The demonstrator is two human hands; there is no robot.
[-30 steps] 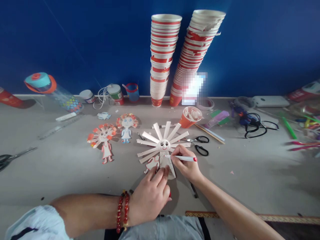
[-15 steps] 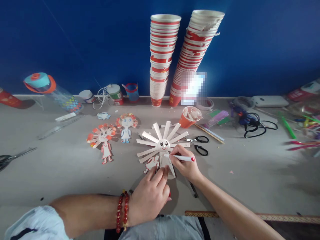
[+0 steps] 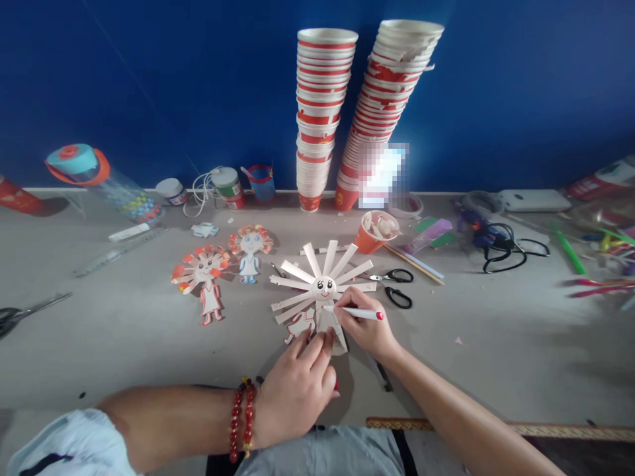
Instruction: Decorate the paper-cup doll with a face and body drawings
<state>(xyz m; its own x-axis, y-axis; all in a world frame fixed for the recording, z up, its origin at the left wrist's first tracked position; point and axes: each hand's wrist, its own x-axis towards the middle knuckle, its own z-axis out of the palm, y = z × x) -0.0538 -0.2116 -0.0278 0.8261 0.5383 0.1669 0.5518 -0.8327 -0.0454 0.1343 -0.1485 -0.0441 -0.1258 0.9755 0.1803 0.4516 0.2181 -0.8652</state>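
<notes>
A white paper doll (image 3: 325, 288) lies in front of me, a drawn face in its middle and paper strips fanning out around the head. My right hand (image 3: 364, 324) pinches a white marker with a red end (image 3: 364, 313), its tip on the doll's body just below the face. With bent fingers, my left hand (image 3: 297, 383) holds the lower body down on the table. A small red piece shows by the left thumb, mostly hidden. Beside the doll's body, partly under my left fingertips, is a small paper dress cut-out with red outlines (image 3: 300, 325).
Two finished-looking paper dolls, one red (image 3: 210, 297) and one blue (image 3: 249, 263), lie left. Black-handled scissors (image 3: 399, 287) sit right of the strips. Behind stand a cup of scraps (image 3: 370, 239) and tall paper cup stacks (image 3: 317, 86). More scissors (image 3: 20, 314) rest far left.
Hardly anything differs. The marker and both hands keep almost the same place on the doll; the whole view has shifted very slightly.
</notes>
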